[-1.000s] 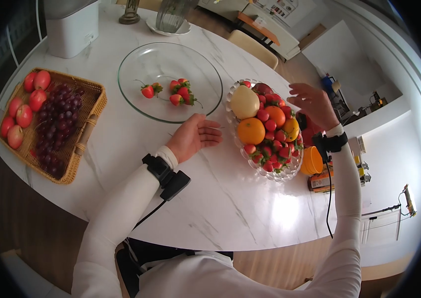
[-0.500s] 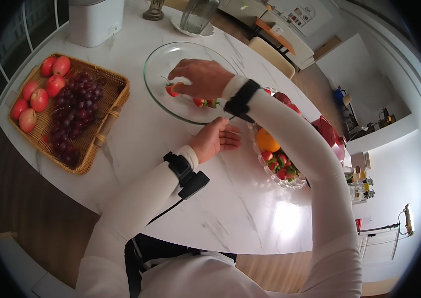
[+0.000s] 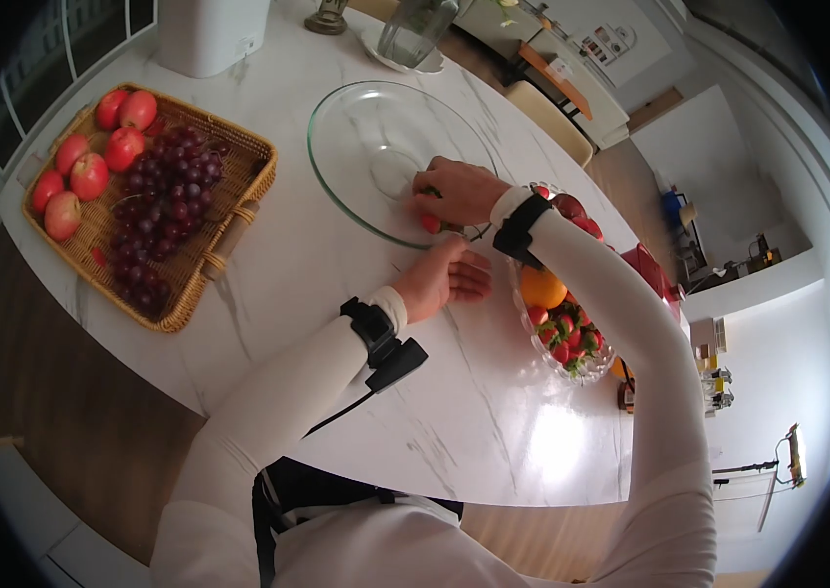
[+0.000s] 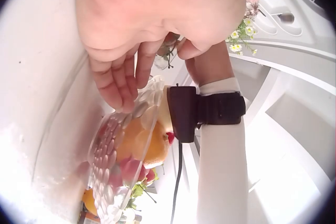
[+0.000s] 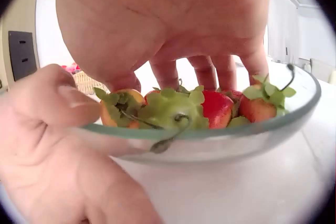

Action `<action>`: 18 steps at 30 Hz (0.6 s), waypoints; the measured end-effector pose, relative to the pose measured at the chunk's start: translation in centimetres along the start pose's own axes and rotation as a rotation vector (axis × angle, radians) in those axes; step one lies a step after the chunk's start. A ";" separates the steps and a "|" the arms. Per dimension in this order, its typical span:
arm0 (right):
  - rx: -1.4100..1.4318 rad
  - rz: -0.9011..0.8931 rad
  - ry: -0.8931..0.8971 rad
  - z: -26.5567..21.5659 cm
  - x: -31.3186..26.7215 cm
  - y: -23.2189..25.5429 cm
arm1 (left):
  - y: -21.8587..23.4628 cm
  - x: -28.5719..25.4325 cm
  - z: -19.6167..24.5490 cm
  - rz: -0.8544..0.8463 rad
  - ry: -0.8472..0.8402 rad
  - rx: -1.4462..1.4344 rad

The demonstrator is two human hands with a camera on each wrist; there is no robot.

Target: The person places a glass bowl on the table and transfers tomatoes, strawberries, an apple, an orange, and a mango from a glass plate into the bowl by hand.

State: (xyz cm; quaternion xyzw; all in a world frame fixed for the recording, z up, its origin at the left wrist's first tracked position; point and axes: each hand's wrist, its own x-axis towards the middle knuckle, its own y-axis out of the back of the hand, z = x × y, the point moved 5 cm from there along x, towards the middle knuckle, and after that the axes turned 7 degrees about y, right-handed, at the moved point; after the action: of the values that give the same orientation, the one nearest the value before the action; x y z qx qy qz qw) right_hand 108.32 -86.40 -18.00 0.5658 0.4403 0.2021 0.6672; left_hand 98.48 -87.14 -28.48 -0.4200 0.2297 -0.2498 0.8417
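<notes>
A wide, shallow glass bowl [image 3: 390, 137] stands on the marble-patterned table. Inside it, by the near right rim, my right hand [image 3: 464, 191] curls over several strawberries [image 5: 218, 109] with green leaves and stems. The right wrist view shows its fingers behind the fruit and the thumb side at the left. Just outside the rim is my left hand [image 3: 442, 279], palm turned inward, fingers loosely bent and nothing in them. A scalloped clear dish [image 3: 586, 370] with an orange [image 3: 542, 287], strawberries and other fruit stands right of my left hand, partly hidden by my right forearm.
A wicker basket [image 3: 268, 162] at the left holds red apples [image 3: 90, 176] and dark grapes [image 3: 170, 196]. Behind stand a white container [image 3: 209, 44] and a glass vase [image 3: 415, 31] on a plate. A red item [image 3: 648, 274] is beyond the fruit dish.
My right hand has come from beside the fruit dish over to the glass bowl, then drawn the strawberries right and nearer to its rim. The left hand stays close to the rim.
</notes>
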 end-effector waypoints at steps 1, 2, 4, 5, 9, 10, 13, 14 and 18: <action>0.002 0.001 -0.005 0.3 -0.5 -0.4 | 0.0 0.0 -0.1 -0.003 0.004 0.002; 0.049 0.012 0.009 0.1 -1.0 -0.3 | 0.0 -0.1 0.1 0.013 0.001 0.006; 0.096 0.023 0.021 -0.2 -1.8 -0.4 | -0.2 -0.3 0.1 0.026 -0.002 0.009; 0.145 0.034 0.027 -0.2 -2.1 -0.6 | -0.2 -0.3 0.2 0.034 -0.012 0.010; 0.265 0.077 0.039 -0.3 -2.8 -1.1 | -0.1 -0.3 0.2 0.001 -0.041 -0.025; 0.265 0.080 0.038 -0.4 -2.9 -1.3 | -0.1 -0.3 0.1 0.000 -0.040 -0.022; 0.260 0.101 0.008 -0.6 -2.8 -1.5 | -0.1 -0.4 0.1 0.008 -0.050 0.022; 0.236 0.122 0.017 -0.8 -2.7 -1.5 | 0.0 -0.4 0.1 -0.010 -0.037 0.003; 0.174 0.164 0.029 -1.2 -2.6 -1.3 | -0.1 -0.3 0.1 -0.029 -0.028 -0.010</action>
State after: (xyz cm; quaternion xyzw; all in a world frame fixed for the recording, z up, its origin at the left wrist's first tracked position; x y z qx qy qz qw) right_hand 105.63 -88.03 -18.30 0.6527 0.4182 0.2254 0.5902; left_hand 98.30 -86.91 -28.31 -0.4308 0.2131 -0.2549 0.8390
